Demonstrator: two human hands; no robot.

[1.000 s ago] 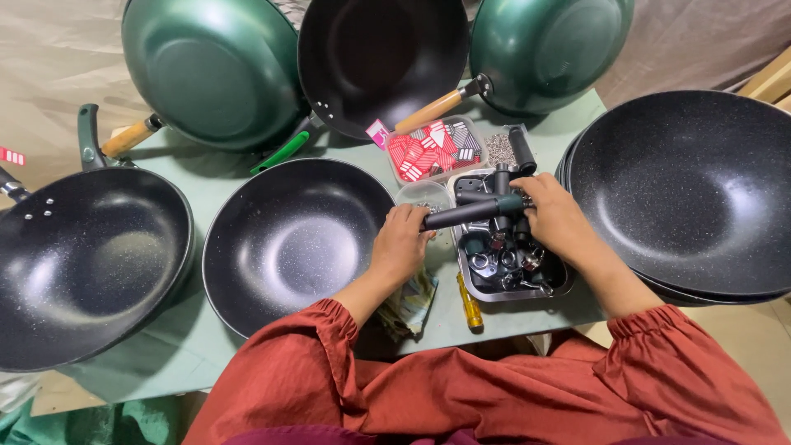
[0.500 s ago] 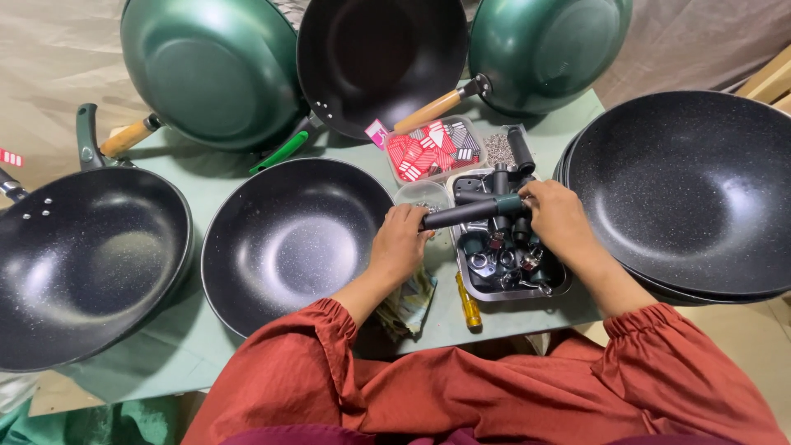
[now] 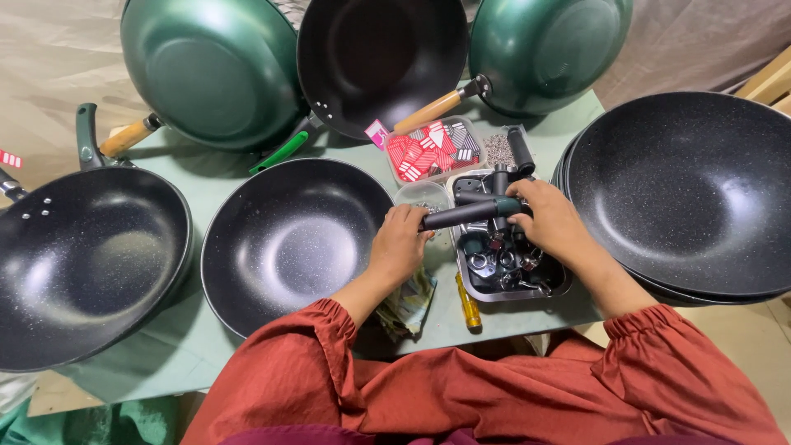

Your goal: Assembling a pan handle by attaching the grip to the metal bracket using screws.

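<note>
My right hand [image 3: 550, 221] grips the green-tipped end of a long black pan handle [image 3: 463, 213] held level over a metal tray [image 3: 559, 287] of dark handles and metal fittings. My left hand [image 3: 400, 244] closes around the handle's other end, right beside the rim of a handleless black wok [image 3: 290, 239] in the middle of the table. Red sleeves cover both forearms.
A black wok [image 3: 78, 264] sits at the left and stacked black woks [image 3: 688, 194] at the right. Two green woks [image 3: 210, 70] [image 3: 548, 49] and a black one [image 3: 379, 58] lean at the back. Clear tubs of red tags [image 3: 428, 152] and small screws [image 3: 498, 150], plus a yellow screwdriver [image 3: 468, 303], lie nearby.
Both hands have barely shifted; the black handle stays held level over the tray.
</note>
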